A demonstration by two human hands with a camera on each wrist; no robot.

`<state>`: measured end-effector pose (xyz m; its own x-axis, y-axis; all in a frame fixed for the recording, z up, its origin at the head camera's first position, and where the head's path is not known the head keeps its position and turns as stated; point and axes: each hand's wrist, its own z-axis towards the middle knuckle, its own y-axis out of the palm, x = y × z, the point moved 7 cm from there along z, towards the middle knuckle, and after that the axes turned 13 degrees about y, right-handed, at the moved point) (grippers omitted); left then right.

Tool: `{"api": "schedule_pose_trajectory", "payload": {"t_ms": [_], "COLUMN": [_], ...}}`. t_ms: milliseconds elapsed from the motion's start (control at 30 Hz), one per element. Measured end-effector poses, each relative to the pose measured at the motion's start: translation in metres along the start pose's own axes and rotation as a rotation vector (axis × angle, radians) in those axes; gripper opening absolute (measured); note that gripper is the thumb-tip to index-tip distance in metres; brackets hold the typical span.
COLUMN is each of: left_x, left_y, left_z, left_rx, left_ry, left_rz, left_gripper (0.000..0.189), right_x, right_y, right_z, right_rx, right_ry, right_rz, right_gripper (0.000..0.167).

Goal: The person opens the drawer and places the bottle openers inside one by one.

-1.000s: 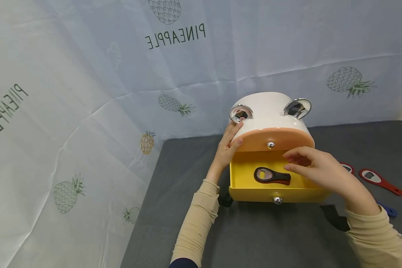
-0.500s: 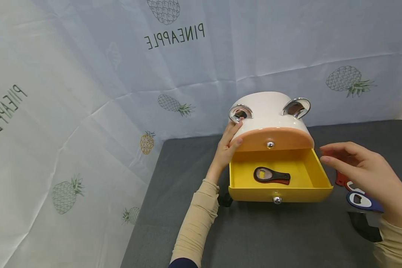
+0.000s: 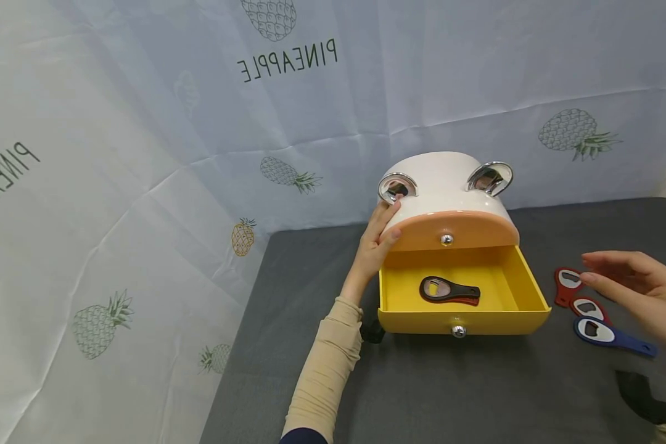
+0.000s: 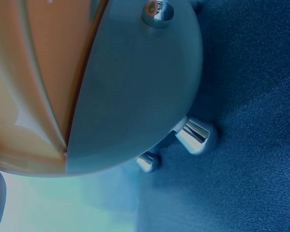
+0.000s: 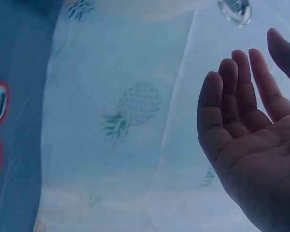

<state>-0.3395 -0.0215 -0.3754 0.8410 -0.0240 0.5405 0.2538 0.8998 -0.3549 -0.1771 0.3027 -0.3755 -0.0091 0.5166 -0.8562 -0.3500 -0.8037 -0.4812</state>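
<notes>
Mirrored "PINEAPPLE" (image 3: 287,60) on backdrop cloth (image 3: 211,129); 2nd copy (image 3: 8,168), far left, cut off.

Right hand (image 3: 649,299): was over the yellow drawer (image 3: 499,322) a second ago, then just outside its right side; now farther right, above the tabletop (image 3: 533,382). Drawer's right wall uncovered. Blue bottle opener (image 3: 615,338), earlier mostly covered, now shows whole. Rightmost red bottle opener, visible a second ago, now hidden.

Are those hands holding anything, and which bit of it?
The left hand holds the shiny, rounded white, orange and yellow drawer box by its upper left side, near the round, shiny silver left ear. The right hand holds nothing.
</notes>
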Motion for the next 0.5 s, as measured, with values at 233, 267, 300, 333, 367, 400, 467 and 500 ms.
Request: {"api": "schedule_pose_trajectory", "payload": {"t_ms": [233,267,300,333,367,400,467,500], "left_x": [0.023,0.028,0.032,0.035,0.036,0.037,0.038,0.038], "left_y": [-0.002,-0.003,-0.003,-0.003,-0.003,-0.004,-0.004,-0.004], "left_z": [0.006,0.007,0.007,0.008,0.007,0.007,0.007,0.007], "left_rx": [-0.006,-0.008,-0.011,-0.013,-0.013,-0.014,-0.013,-0.012], "left_ry": [0.005,0.003,-0.002,-0.009,-0.016,-0.022,-0.034,-0.038], "left_rz": [-0.018,-0.02,-0.015,-0.01,-0.007,-0.005,-0.003,-0.002], "left_gripper": [0.076,0.075,0.074,0.073,0.074,0.073,0.074,0.074], "right_x": [0.06,0.07,0.082,0.092,0.103,0.115,0.134,0.147], "right_y": [-0.011,-0.012,-0.013,-0.014,-0.016,-0.017,-0.019,-0.019], "right_z": [0.008,0.009,0.01,0.011,0.012,0.013,0.015,0.018], "right_rx": [0.056,0.061,0.078,0.084,0.091,0.104,0.083,0.086], "right_ry": [-0.026,-0.023,-0.021,-0.009,0.001,0.006,0.022,0.028], "right_rz": [0.045,0.039,0.018,0.009,0.01,0.009,0.035,0.036], "right_gripper": [0.049,0.046,0.048,0.047,0.047,0.049,0.047,0.049]}}
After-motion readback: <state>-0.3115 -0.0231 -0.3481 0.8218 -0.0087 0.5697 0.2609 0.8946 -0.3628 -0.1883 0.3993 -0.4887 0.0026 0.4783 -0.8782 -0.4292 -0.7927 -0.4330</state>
